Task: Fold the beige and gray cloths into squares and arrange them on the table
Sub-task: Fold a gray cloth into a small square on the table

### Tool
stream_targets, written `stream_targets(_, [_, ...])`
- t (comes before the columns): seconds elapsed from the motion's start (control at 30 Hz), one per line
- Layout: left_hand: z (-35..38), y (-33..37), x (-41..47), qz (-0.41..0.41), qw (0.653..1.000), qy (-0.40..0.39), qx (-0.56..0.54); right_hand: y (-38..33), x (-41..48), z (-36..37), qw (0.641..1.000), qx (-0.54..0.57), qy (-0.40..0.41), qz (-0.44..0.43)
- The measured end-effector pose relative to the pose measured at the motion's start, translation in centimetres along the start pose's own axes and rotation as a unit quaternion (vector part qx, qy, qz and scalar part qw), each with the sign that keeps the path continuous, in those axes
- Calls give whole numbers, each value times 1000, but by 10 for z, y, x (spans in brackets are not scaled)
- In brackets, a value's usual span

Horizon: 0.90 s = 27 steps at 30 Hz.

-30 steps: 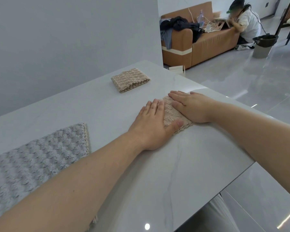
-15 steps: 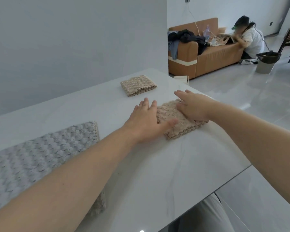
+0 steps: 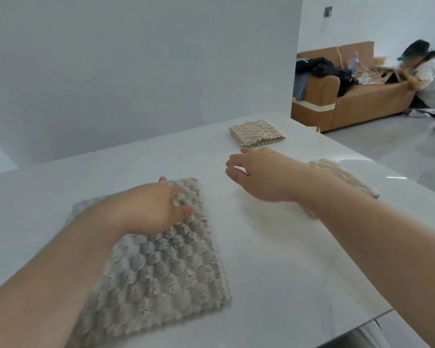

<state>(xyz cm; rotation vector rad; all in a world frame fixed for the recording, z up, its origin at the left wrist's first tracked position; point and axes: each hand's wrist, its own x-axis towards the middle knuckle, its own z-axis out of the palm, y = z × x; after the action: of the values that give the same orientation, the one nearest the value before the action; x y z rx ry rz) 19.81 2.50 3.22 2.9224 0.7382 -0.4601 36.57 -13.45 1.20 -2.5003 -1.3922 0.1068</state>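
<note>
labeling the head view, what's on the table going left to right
gray cloth → left hand → right hand → folded beige cloth at the back → second beige cloth, partly hidden behind the right forearm

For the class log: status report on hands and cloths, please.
Left hand open, flat on gray cloth. Right hand open, above the table, holding nothing. Two beige cloths folded: far one, near one. Nothing in the way.

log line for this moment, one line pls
left hand on gray cloth | right hand open above table | two beige cloths folded | gray unfolded
</note>
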Motion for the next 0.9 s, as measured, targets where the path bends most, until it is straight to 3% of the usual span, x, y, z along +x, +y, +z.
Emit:
stream_targets(0.47, [-5,-149,-6,-120,992,4,-51,-154,98,25,978,-151,-125,-64])
stream_targets(0.73, [-1,-177,-2,-85,995,-5,-46,-154,121,42,971,-187,-139,-52])
stream_targets(0.9, [4,-176,11,-51,995,67,-48,-138,125,47,971,-186,-141,-55])
